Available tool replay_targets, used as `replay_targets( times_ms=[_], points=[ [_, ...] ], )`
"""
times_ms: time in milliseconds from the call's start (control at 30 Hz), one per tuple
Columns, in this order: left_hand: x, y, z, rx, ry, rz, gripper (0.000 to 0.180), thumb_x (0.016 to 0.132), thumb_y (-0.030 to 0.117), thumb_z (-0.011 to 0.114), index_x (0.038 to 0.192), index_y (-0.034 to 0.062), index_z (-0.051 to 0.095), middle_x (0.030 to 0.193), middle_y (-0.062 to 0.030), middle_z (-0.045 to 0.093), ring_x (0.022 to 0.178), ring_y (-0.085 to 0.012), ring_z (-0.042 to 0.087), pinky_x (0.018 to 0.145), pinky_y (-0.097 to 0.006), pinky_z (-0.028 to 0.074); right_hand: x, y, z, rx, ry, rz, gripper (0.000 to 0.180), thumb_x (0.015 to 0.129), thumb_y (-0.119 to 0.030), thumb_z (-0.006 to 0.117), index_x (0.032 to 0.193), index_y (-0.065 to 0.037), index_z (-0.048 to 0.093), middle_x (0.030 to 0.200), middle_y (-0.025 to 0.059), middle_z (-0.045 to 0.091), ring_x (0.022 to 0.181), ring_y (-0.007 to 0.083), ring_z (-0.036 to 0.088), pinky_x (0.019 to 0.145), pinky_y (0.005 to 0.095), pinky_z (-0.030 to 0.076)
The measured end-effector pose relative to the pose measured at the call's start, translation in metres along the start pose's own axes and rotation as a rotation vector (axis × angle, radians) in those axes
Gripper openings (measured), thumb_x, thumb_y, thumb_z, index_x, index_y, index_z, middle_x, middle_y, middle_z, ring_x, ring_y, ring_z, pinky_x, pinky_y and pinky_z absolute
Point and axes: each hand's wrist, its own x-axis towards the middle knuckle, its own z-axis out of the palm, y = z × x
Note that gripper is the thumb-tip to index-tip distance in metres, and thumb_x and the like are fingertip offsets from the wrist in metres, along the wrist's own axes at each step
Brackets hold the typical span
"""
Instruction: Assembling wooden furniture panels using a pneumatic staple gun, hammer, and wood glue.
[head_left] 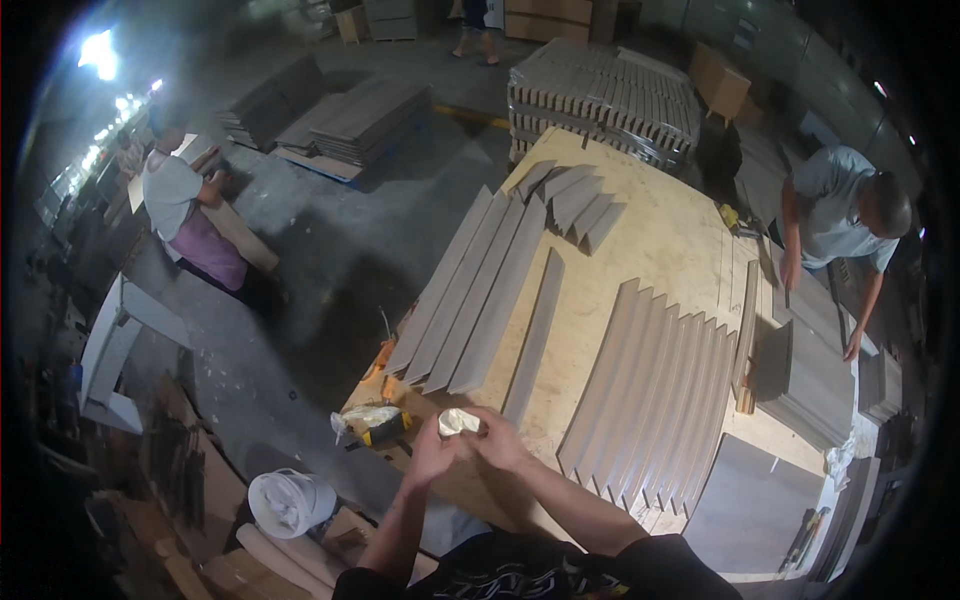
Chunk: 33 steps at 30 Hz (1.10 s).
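Note:
Over the near edge of the wooden worktable, both hands meet around a pale, shiny, crumpled wad; I cannot make out what it is. My left hand grips it from the left, fingers closed. From the other side my right hand holds it too, with its fingers bent. Just left of them lie a yellow and black tool and a clear plastic bag. Beyond the hands, long grey boards lie side by side, with a single narrow board next to them.
Ridged rows of grey strips cover the table's right part. At the right a co-worker leans over stacked panels. Another person stands at left holding a board. A white bucket stands below left; wrapped stacks rise behind.

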Motion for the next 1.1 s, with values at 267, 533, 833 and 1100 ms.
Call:
replay_targets(
  times_ms=[267,533,833,1100],
  points=[
    [0.029,-0.004,-0.024,0.234,-0.188,-0.107,0.045,0.091,0.012,0.065,0.136,0.0055,0.06,0.113,-0.0198,0.068,0.101,-0.035,0.067,0.088,-0.041,0.055,-0.002,0.026,-0.027,-0.105,0.115,0.108,0.048,0.091,-0.014,0.075,0.137,-0.007,0.061,0.124,0.0167,0.068,0.104,0.0265,0.071,0.091,0.0359,0.058],
    [0.117,0.114,-0.035,0.205,-0.193,-0.037,0.024,0.097,0.014,0.067,0.118,0.0014,0.068,0.099,-0.0141,0.074,0.091,-0.0215,0.072,0.079,-0.033,0.056,-0.061,0.053,-0.106,0.126,0.411,0.212,0.038,0.098,-0.008,0.067,0.135,-0.003,0.061,0.118,0.0141,0.072,0.1,0.02,0.072,0.086,0.032,0.059],
    [0.332,0.132,0.23,0.099,-0.358,0.063,0.055,0.094,0.023,0.073,0.138,0.0009,0.05,0.137,-0.0199,0.058,0.122,-0.0324,0.06,0.102,-0.042,0.048,-0.088,0.017,-0.13,0.138,0.633,0.422,0.028,0.098,-0.009,0.068,0.124,0.001,0.067,0.113,0.0119,0.074,0.103,0.02,0.073,0.09,0.0352,0.06],
    [0.425,0.117,0.353,0.041,-0.01,0.057,0.082,0.09,0.016,0.074,0.152,-0.0011,0.024,0.144,-0.0332,0.039,0.135,-0.0439,0.045,0.112,-0.047,0.04,-0.096,0.049,-0.129,0.358,0.772,0.549,0.032,0.096,-0.011,0.071,0.126,-0.003,0.067,0.115,0.0101,0.075,0.102,0.0189,0.073,0.086,0.0315,0.057]
  ],
)
